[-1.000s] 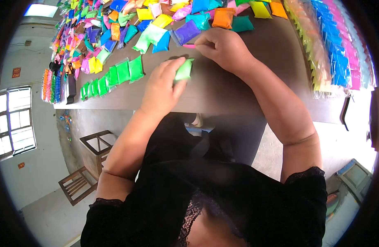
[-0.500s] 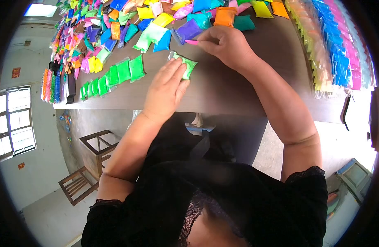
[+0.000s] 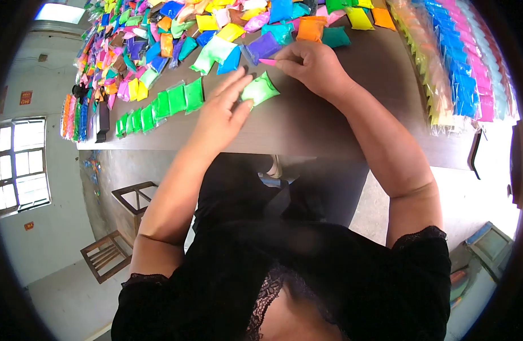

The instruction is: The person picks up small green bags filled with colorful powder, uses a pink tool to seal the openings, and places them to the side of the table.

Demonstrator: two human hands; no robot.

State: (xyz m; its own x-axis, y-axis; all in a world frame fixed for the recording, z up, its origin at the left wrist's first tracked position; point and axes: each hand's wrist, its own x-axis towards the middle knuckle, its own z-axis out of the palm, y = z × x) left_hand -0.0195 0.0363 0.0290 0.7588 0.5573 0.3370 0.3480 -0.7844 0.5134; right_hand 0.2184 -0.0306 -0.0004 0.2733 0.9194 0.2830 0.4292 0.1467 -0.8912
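A small light-green packet (image 3: 261, 90) lies on the brown table in front of me, its surface dented. My left hand (image 3: 223, 108) is open at its left edge, fingers apart, with the thumb tip right at the packet. Up and to the right, my right hand (image 3: 314, 63) is closed in a pinch on a thin, pointed pink piece (image 3: 268, 62), mostly covered by the fingers. Left of my left hand runs an overlapping row of bright green packets (image 3: 176, 99). A purple packet (image 3: 264, 46) lies just beyond the pink tip.
A big heap of mixed coloured packets (image 3: 159, 42) covers the far left of the table (image 3: 381, 108). Long strips of yellow, blue and pink packets (image 3: 452, 62) line the right side. A black object (image 3: 102, 122) stands at the left edge; wooden stools (image 3: 108, 256) are on the floor.
My left hand has lifted off the light-green packet and moved left, its fingers spreading, so more of the packet shows. My right hand still pinches the pink piece in nearly the same place.
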